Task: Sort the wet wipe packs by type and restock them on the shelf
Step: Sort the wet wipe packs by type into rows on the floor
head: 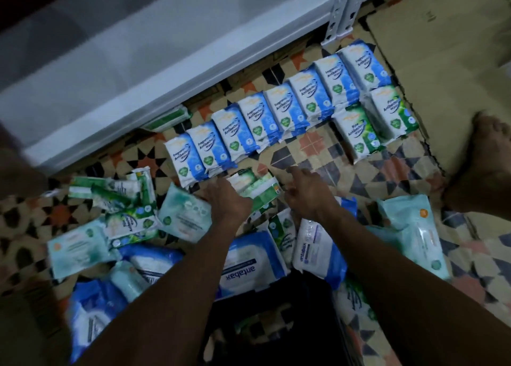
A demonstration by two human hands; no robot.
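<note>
On the patterned tiled floor [326, 155], a diagonal row of eight blue-and-white soft plastic packs [265, 117] reading "Fragrance Antibacterial Wipes" runs from near left to far right, just in front of the white metal shelf [143, 70]. Beside the row's far right end, nearer the camera, lie two green-and-white packs [376, 122] labelled "Pine Antibacterial Wipes", side by side and touching the blue ones. The left hand [224, 200] grips a green-and-white wipe pack [254, 186] at its left edge, fingers curled onto it; its print is too blurred to read. That pack sits just near of the blue row's left end. The right hand [307, 186] hovers just right of the same pack, fingers spread and relaxed, forefinger stretched forward, holding nothing. Near the forearms lies an unsorted heap: large blue-and-white packs marked "antabax" [249, 266], pale teal packs [182, 216] with unreadable labels, and more green Pine packs [130, 224] at the left. A flattened brown cardboard sheet [442, 61] covers the far right floor, and a bare foot [481, 155] rests at its near edge.
</note>
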